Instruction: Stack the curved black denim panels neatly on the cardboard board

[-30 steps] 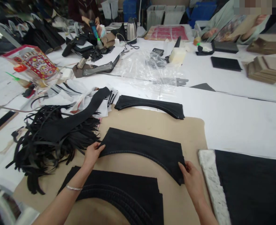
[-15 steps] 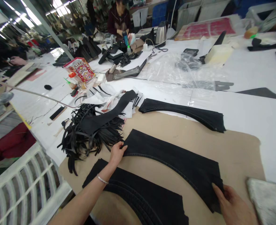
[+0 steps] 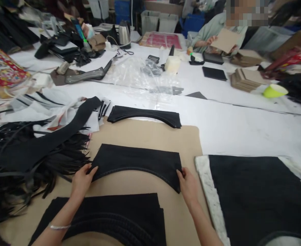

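We've got the tan cardboard sheet (image 3: 145, 136) under a curved black stitched fabric panel (image 3: 137, 160). Our left hand (image 3: 82, 179) and right hand (image 3: 187, 182) each pinch an end corner; uneven pulling could skew it toward the loose black strips (image 3: 25, 164).

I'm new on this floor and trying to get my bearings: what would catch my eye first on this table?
Both hands, left hand and right hand, pinch the ends of a curved black fabric panel lying flat on a brown cardboard sheet. To the left spreads a tangle of black strips; at the far right a lime-green bowl stands out on the white table.
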The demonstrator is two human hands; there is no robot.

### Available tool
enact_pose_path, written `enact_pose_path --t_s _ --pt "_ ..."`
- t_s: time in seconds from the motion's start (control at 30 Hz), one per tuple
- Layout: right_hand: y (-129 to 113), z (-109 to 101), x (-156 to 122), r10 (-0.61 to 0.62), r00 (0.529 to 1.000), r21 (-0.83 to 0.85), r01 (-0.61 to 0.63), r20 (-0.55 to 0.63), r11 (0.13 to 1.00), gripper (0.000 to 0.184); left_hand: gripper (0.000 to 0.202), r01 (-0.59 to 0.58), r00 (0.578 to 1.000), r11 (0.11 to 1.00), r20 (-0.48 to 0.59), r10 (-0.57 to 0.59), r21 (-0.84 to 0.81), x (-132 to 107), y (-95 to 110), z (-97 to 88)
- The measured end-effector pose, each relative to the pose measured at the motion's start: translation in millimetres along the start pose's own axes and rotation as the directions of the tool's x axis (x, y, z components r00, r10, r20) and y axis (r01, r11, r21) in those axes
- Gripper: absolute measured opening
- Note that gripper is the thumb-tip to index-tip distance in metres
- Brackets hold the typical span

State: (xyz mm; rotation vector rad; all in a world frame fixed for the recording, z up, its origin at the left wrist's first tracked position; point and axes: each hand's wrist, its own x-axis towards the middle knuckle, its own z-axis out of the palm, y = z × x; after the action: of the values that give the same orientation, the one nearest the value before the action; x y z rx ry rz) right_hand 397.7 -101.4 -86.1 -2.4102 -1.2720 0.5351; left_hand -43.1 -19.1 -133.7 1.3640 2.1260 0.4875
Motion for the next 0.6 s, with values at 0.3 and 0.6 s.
enact_pose_path --t_s 0.3,0.6 --pt "-4 -6 -2 0.035 0.999 0.047 -0.034 -0.015 0.998 0.036 0.035 0.010 1.000 0.992 0.021 -0.013 0.124 -2 5 -3.3" --pt "-5 0 -3 0.047 0.997 0.018 -0.046 -0.060 0.999 0.039 0.026 -0.017 1.000 0.979 -0.019 0.021 0.202 -8 11 1.5"
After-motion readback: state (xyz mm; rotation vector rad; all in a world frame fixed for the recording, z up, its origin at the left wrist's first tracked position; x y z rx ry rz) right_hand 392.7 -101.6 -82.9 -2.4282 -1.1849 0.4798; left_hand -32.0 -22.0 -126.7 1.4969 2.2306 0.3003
